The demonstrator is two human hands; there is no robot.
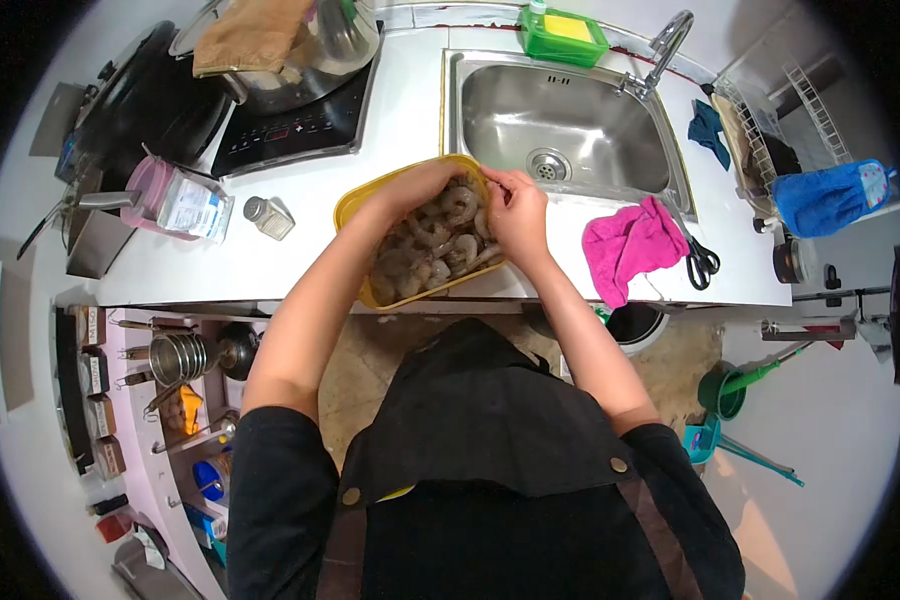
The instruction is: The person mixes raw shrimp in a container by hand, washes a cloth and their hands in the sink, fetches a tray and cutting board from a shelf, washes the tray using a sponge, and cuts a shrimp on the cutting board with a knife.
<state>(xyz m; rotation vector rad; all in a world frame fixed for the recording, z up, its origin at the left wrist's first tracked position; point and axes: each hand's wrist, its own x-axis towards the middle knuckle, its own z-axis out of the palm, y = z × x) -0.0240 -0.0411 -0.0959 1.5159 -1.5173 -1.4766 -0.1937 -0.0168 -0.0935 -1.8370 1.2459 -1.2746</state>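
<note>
A yellow plastic tub [347, 208] full of raw grey shrimp [425, 245] stands at the counter's front edge, directly before me. My left hand [428, 186] reaches over the tub's far side, with its fingers down among the shrimp at the far right corner. Those fingertips are mostly hidden, so their grip cannot be made out. At the tub's right side, my right hand [519, 212] is closed, thumb and fingers pinched at the rim.
A steel sink [570, 120] lies beyond the tub to the right. Nearby are a pink cloth [630, 250] and black-handled scissors [702, 262]. Leftward stand a glass shaker [269, 217], a pink-lidded jar [185, 203] and an induction cooker [290, 132] bearing a steel pot [310, 75].
</note>
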